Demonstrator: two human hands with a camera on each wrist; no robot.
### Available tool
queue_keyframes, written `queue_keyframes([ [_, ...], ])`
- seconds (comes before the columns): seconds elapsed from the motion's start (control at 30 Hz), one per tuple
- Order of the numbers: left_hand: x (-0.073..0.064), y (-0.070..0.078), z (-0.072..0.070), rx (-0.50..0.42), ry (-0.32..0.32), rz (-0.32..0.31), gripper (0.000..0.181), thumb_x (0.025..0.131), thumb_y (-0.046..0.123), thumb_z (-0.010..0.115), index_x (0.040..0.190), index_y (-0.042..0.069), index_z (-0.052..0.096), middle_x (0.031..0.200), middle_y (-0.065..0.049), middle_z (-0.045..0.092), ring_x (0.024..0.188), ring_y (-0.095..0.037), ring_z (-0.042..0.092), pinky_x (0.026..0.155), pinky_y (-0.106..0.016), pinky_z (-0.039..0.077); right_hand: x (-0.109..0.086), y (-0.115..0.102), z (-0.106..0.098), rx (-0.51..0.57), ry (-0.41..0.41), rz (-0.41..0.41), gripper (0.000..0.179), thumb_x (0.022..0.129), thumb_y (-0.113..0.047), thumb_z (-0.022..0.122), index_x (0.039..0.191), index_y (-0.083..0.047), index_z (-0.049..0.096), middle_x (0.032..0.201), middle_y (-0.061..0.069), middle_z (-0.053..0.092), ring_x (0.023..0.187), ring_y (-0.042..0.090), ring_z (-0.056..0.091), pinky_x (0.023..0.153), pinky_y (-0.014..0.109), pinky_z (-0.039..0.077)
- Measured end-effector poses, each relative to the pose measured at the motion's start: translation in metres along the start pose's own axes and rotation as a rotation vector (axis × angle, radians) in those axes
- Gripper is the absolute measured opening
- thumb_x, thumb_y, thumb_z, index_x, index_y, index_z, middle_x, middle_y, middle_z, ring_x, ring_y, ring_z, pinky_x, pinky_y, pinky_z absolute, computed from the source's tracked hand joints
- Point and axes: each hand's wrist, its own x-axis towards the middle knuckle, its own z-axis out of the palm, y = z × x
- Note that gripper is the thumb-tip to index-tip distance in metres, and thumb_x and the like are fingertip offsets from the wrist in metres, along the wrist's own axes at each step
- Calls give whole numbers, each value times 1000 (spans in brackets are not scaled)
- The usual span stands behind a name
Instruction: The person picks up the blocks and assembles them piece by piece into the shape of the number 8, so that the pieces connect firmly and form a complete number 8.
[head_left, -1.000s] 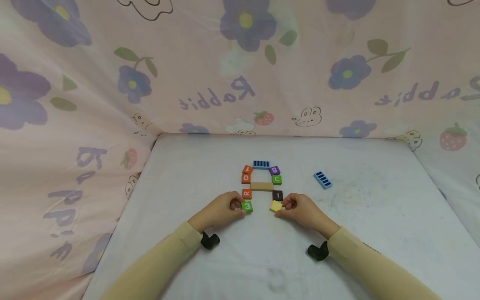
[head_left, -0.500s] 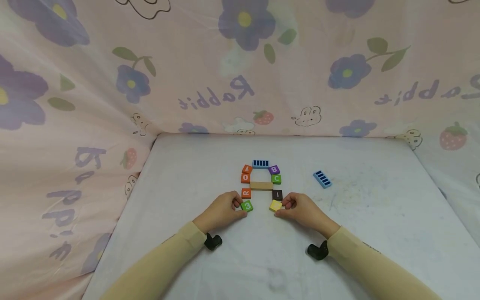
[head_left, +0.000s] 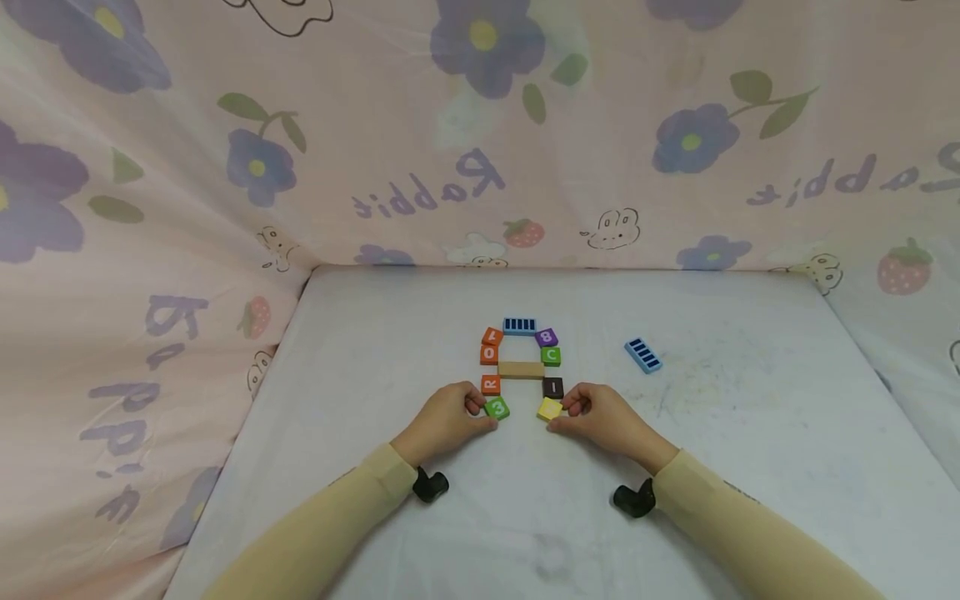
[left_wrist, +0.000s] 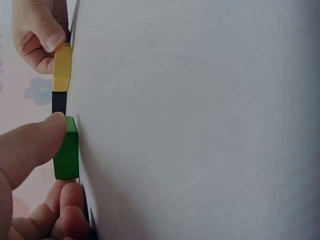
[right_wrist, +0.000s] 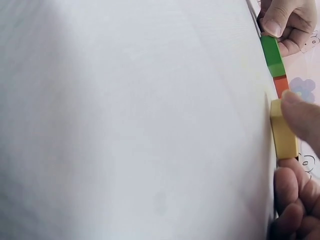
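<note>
My left hand [head_left: 448,419] pinches a green square tile [head_left: 497,408] marked 3 between thumb and fingers; the tile lies tilted on the white table. Opposite it, my right hand [head_left: 602,417] pinches a yellow square tile [head_left: 550,409], also turned at an angle. Just above the green tile sits an orange R tile [head_left: 491,384], and above the yellow one a black tile [head_left: 552,387]. In the left wrist view thumb and fingertips press opposite edges of the green tile [left_wrist: 66,155]. The yellow tile [right_wrist: 284,132] shows the same kind of hold in the right wrist view.
Farther up, a tan bar [head_left: 521,370] spans between the two columns. Orange tiles [head_left: 489,355], a green C tile [head_left: 551,356] and a purple 8 tile [head_left: 547,337] lead to a blue slotted block [head_left: 520,326]. Another blue block [head_left: 642,355] lies apart at right. Patterned curtains surround the table.
My left hand has shifted slightly right and turned the green tile so it now lies more tilted. The right hand still holds the yellow tile in nearly the same place.
</note>
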Motion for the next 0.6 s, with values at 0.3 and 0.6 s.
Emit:
queue_keyframes([
  [0.3, -1, 3, 0, 3, 12, -27, 34, 79, 33, 81, 97, 11, 62, 87, 3, 59, 80, -14, 54, 73, -30, 46, 0, 0, -1, -6, -1, -3, 45, 70, -41, 86, 94, -11, 62, 84, 2, 58, 78, 18, 50, 69, 33, 43],
  [0.6, 0, 5, -2, -13, 8, -41, 34, 80, 31, 80, 98, 8, 63, 87, 2, 59, 80, -14, 55, 74, -30, 47, -1, -1, 0, -10, 3, -6, 44, 71, -41, 85, 94, -11, 63, 83, 2, 58, 77, 18, 50, 68, 32, 43],
])
